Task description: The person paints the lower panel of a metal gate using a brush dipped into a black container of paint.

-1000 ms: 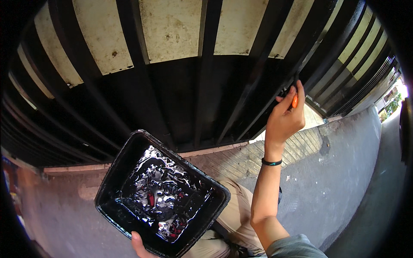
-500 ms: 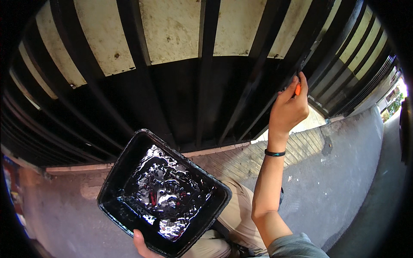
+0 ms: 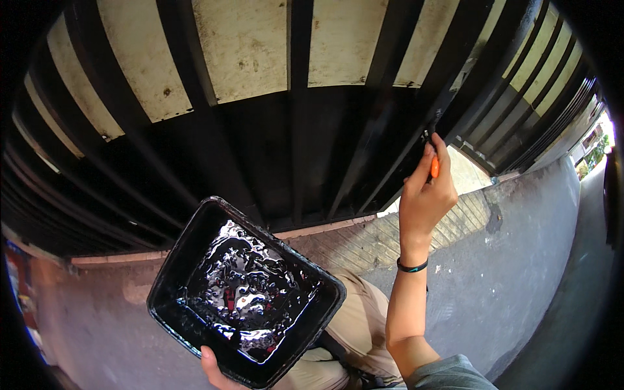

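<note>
My left hand (image 3: 218, 372) grips the near edge of a black square tub (image 3: 174, 276), its thumb over the rim and the other fingers hidden beneath. Glossy black paint (image 3: 250, 292) pools in the tub, bright with reflections. Up at the right, my right hand (image 3: 426, 195) is closed round the orange handle of a paintbrush (image 3: 435, 166). The brush's dark head is against or very close to a black bar of the metal gate (image 3: 299, 149); contact is hard to make out.
Cream panels (image 3: 247, 52) stand behind the gate's upper bars. A ribbed concrete ramp (image 3: 455, 218) runs along the foot of the gate, with grey pavement (image 3: 520, 260) at the right. My bent legs (image 3: 364, 305) are below, beside the tub.
My right hand has drawn the brush downward and slightly left along the bar. The tub in my left hand has hardly moved, while the paint's reflections have shifted.
</note>
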`<action>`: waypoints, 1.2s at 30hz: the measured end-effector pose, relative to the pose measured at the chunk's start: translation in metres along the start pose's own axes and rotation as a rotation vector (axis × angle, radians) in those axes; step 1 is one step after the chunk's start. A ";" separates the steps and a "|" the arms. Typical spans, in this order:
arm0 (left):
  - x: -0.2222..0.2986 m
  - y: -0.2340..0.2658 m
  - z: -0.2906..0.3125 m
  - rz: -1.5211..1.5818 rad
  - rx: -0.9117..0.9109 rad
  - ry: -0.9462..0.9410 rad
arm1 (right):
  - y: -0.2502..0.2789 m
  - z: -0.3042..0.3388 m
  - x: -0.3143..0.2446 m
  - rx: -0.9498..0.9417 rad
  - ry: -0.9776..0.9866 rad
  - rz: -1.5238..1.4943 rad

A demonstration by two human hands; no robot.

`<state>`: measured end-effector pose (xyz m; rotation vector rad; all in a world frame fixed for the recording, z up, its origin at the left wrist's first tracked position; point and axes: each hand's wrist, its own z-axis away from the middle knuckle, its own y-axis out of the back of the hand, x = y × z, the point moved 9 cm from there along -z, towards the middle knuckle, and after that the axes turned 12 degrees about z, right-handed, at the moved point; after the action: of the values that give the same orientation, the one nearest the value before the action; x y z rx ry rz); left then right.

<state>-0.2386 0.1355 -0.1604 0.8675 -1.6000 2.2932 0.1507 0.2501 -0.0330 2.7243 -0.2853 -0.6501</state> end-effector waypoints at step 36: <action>-0.007 -0.021 0.040 -0.195 0.290 -0.115 | 0.036 0.023 0.059 -0.029 0.344 -0.199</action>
<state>-0.2093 0.1087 -0.1383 1.1850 -1.1756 2.4051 0.1874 0.1953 -0.0637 2.7952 0.0783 -0.2211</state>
